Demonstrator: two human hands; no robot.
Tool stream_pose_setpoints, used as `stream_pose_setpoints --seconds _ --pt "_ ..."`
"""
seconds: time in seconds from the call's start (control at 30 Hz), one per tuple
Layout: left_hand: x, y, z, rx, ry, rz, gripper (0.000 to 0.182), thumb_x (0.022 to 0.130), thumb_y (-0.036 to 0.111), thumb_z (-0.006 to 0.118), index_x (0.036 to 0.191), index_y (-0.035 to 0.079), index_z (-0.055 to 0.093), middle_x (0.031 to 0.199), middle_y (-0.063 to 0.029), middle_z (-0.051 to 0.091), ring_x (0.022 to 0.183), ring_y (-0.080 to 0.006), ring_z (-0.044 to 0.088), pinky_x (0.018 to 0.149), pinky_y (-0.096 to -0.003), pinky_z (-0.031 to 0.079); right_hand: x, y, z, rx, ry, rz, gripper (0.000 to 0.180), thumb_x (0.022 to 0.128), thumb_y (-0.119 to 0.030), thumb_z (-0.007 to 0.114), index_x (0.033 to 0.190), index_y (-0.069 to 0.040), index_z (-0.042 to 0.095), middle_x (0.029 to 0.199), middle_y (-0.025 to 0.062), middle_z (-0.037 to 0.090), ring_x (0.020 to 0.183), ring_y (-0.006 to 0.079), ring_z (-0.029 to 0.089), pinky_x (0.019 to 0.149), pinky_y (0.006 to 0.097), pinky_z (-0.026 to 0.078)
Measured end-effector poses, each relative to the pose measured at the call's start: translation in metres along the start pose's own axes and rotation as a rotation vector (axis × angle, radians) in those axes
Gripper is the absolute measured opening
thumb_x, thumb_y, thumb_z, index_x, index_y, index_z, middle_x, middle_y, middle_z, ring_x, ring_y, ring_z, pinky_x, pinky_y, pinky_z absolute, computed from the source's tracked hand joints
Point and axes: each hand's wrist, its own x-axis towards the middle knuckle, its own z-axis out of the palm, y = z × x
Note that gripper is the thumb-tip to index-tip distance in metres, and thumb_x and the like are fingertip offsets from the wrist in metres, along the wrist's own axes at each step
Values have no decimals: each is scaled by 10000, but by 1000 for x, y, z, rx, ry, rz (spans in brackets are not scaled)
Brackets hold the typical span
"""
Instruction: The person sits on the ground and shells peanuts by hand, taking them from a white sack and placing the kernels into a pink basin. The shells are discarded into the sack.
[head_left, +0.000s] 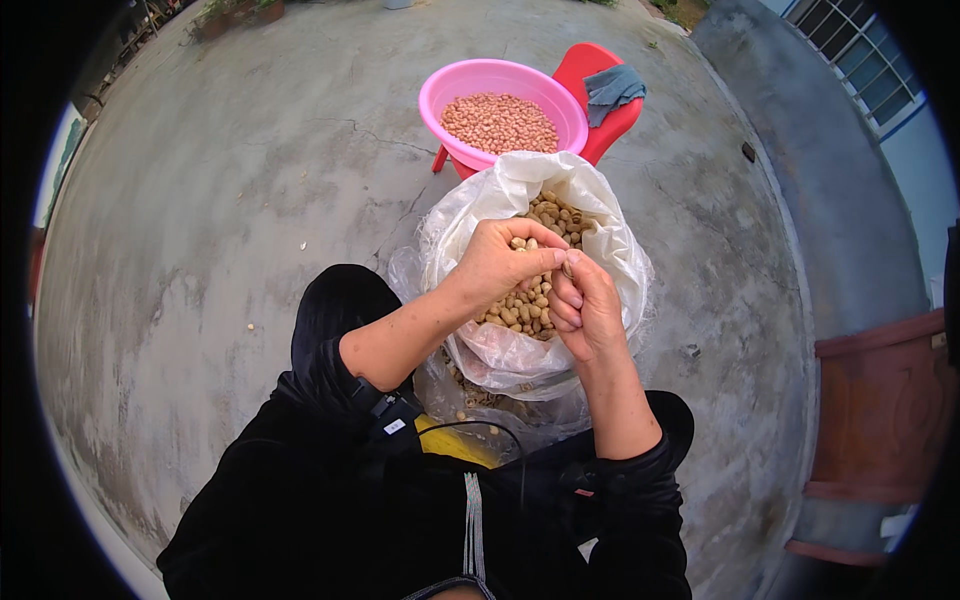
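Note:
Over an open white woven plastic sack (484, 193) of unshelled peanuts (521, 309), my two hands meet at the fingertips. My left hand (512, 255) has several peanuts in its curled palm, and its thumb and forefinger touch the peanut at the other hand. Between the thumb and fingers of my right hand (589, 298) is one peanut (568, 268), partly hidden. Beyond the sack, shelled pinkish peanut kernels (499, 124) lie in a pink plastic basin (574, 116).
The basin rests on a red plastic chair (581, 64) with a grey-blue cloth (616, 88) over its back. Clear plastic sheeting (495, 420) with shell pieces lies below the sack, between my knees. A brown wooden panel (877, 412) stands at the right.

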Motion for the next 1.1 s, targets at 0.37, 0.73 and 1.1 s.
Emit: stream_pose_setpoints --seconds 0.37,0.73,1.1 --pt "7 -1 -4 -144 47 -107 138 822 95 670 924 5 647 660 19 550 485 -16 433 382 -153 256 -60 8 23 -1310 -724 -19 88 789 -86 646 847 -21 651 657 75 616 572 206 579 545 314 444" --pt "6 -5 0 -283 -24 -272 273 917 249 550 940 -14 620 651 0 526 452 -30 409 342 -153 233 -69 3 9 -1257 -469 -142 87 749 -76 685 827 -39 677 599 104 586 575 225 583 537 338 457" --pt "1 -16 6 -191 -121 -319 408 978 344 396 1002 -16 585 603 -33 526 392 -74 443 304 -178 255 -24 -1 17 -999 197 -376 206 801 -35 674 1004 -14 654 526 -77 387 500 6 329 480 198 299"
